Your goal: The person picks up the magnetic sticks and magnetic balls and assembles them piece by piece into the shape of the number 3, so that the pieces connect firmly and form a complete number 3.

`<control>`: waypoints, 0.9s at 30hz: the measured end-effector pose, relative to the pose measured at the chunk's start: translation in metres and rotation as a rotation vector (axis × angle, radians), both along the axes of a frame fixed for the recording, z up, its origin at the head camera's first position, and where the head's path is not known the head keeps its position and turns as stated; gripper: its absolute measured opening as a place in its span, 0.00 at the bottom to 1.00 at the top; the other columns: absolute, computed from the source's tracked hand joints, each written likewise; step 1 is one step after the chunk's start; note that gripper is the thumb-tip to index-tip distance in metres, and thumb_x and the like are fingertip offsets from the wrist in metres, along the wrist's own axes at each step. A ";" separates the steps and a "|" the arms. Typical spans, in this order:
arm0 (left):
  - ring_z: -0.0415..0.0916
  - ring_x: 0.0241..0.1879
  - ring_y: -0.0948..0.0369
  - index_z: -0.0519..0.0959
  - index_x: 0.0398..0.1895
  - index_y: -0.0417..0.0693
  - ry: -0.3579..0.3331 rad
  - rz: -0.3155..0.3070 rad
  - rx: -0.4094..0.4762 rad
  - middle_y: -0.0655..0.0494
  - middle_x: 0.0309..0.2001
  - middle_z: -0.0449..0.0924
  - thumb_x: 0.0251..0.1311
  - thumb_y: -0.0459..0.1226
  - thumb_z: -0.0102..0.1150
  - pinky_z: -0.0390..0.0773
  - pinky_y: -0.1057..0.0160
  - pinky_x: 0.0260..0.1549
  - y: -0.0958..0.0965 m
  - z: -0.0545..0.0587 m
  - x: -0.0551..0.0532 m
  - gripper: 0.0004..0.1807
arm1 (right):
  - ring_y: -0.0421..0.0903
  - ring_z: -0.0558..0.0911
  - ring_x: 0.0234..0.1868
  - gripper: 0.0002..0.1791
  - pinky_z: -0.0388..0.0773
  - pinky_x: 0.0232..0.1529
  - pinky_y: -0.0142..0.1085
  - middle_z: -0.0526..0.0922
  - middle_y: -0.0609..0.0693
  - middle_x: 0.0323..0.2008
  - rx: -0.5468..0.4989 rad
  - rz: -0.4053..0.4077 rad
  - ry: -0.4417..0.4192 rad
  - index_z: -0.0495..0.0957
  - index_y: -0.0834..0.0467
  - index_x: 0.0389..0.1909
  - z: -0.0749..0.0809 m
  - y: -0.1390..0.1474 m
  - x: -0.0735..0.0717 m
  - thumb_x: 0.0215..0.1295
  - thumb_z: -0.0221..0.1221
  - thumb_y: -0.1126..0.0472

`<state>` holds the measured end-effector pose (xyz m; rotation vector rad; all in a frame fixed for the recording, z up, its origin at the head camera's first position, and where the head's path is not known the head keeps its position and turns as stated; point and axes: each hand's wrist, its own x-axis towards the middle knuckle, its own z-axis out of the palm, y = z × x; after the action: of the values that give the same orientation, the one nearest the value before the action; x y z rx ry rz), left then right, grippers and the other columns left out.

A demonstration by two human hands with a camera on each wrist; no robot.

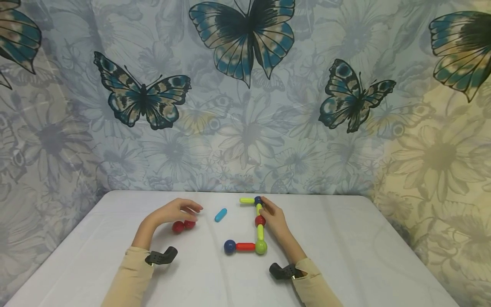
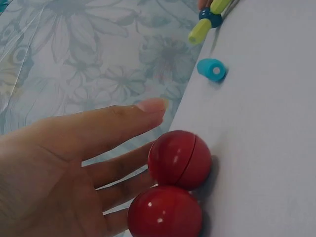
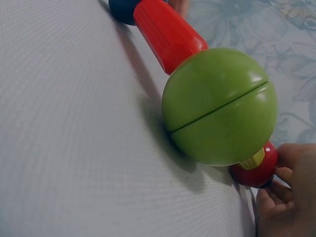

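Observation:
My left hand (image 1: 174, 211) hovers with loosely bent fingers over two red balls (image 2: 180, 159) lying side by side; its palm and spread fingers show behind them in the left wrist view. On the right, my right hand (image 1: 275, 218) grips the far part of a magnetic ball-and-rod structure. Its fingers reach the far dark blue ball (image 1: 258, 199), the thumb beside the red ball (image 1: 260, 221). Lime rods (image 1: 260, 232) join these to a green ball (image 3: 219, 106). From there a red rod (image 1: 245, 247) runs left to another dark blue ball (image 1: 229, 247).
A loose light blue rod (image 1: 220, 215) lies between the hands. One lime rod (image 1: 246, 200) sticks out leftward from the far blue ball. Behind the white table (image 1: 326, 238) hangs a butterfly-patterned cloth (image 1: 249, 140). Each wrist wears a black camera mount (image 1: 162, 256).

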<state>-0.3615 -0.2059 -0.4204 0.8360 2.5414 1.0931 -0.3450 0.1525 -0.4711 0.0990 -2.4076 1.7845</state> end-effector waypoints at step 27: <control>0.79 0.55 0.51 0.81 0.53 0.45 -0.128 0.049 -0.055 0.47 0.54 0.83 0.56 0.45 0.68 0.75 0.45 0.58 -0.014 -0.002 0.001 0.23 | 0.60 0.65 0.71 0.27 0.66 0.69 0.47 0.65 0.64 0.70 -0.014 0.026 -0.003 0.65 0.67 0.67 0.032 -0.006 0.024 0.67 0.53 0.70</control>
<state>-0.3608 -0.2203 -0.4227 0.6711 2.4855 1.0500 -0.3215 0.1466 -0.4394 0.1263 -2.4066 1.8130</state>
